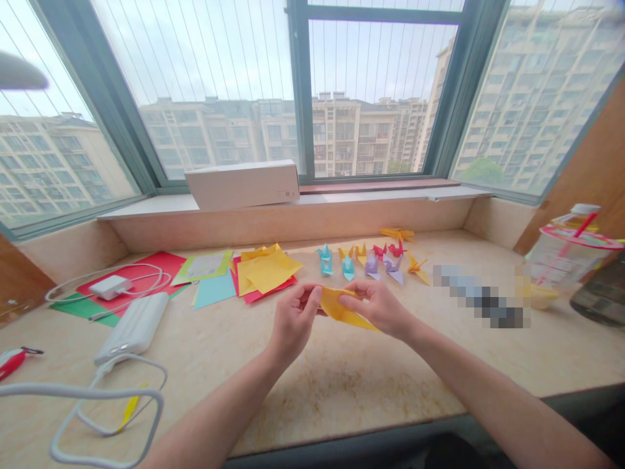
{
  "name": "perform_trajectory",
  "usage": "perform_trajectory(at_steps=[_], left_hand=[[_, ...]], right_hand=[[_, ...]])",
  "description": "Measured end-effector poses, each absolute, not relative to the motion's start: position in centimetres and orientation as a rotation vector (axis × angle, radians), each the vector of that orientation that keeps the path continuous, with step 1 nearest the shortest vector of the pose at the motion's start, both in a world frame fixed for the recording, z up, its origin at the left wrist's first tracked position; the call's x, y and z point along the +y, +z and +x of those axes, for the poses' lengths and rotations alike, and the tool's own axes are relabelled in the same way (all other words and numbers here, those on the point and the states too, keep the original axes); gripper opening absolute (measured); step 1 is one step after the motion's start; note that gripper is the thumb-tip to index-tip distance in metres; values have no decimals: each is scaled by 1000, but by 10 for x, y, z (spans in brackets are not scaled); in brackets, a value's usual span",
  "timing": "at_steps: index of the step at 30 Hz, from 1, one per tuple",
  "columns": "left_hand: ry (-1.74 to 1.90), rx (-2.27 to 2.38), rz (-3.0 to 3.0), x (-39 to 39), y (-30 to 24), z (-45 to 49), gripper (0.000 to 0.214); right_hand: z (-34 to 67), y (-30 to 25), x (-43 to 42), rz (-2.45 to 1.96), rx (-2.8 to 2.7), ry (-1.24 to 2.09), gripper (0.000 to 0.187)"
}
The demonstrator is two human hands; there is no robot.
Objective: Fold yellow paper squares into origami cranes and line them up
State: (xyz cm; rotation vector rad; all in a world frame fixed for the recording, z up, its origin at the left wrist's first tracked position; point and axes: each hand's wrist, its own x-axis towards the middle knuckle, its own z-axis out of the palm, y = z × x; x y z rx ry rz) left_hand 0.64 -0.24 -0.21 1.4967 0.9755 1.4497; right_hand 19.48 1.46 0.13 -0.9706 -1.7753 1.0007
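A folded piece of yellow origami paper (344, 309) is held above the stone counter between my two hands. My left hand (297, 317) pinches its left end, thumb on top and fingers curled behind. On the other side, my right hand (378, 305) grips the paper with its thumb lying across the upper face. Beyond my hands stand several small folded paper cranes, among them a blue one (347, 267), a purple one (372, 266), a red one (396, 249) and a yellow one (418, 268). To the left lies a stack of yellow sheets (268, 268) over red ones.
On the left are a white power bank (133, 327), a charger (111, 286) and looping white cables (160, 417) near red, green and blue sheets. A white box (243, 184) rests on the window ledge. A plastic cup (569, 257) and a blurred object (478, 296) are at right.
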Motion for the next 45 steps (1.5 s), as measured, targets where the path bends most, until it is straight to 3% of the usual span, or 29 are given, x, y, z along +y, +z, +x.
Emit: perform_trajectory(at_steps=[21, 29, 33, 38, 45], left_hand=[[1439, 969, 1482, -4, -2, 5, 29], [1510, 1021, 1494, 3, -3, 2, 24], [1435, 1113, 1821, 1, -2, -4, 16], [1359, 1170, 2177, 1, -1, -8, 20], [1196, 1128, 2299, 3, -2, -6, 24]], right_hand=[[197, 7, 13, -990, -1792, 937, 24], [200, 9, 15, -900, -1619, 1186, 34], [207, 11, 17, -961, -1706, 1038, 27], [213, 10, 17, -956, -1847, 832, 20], [210, 10, 13, -939, -1907, 797, 15]])
